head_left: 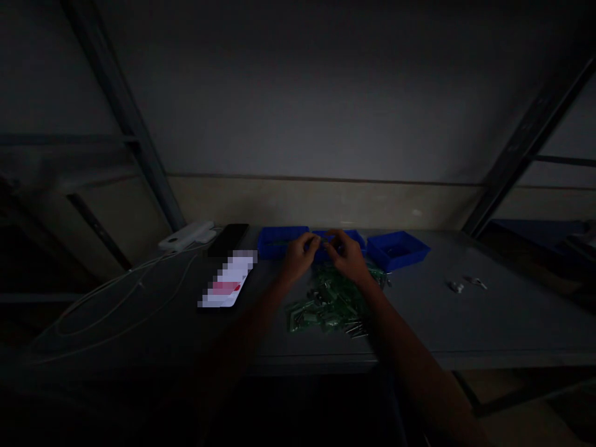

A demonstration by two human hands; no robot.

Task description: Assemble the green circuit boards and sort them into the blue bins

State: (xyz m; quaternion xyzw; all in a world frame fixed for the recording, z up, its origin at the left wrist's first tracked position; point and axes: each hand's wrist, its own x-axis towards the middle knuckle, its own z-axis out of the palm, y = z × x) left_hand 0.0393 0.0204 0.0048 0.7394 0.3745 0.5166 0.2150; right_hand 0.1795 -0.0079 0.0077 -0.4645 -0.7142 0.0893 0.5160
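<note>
My left hand [300,253] and my right hand [345,253] are raised close together in front of the blue bins. Both have thumb and fingers pinched; whatever lies between them is too small and dark to name. Behind my left hand stands the left blue bin [267,249], and the middle blue bin [358,238] is partly covered by my right hand. Below my hands spreads a pile of green-tinted plastic bags [333,292] with small metal parts. Several loose metal pins [356,329] lie at its near edge.
A third blue bin [398,251] sits to the right. On the left are a lit phone [228,282], a dark phone-like slab [228,239] and a white power strip [186,236] with trailing cables. Small white items [456,287] lie on the right of the grey table [419,310]. Metal posts flank the table.
</note>
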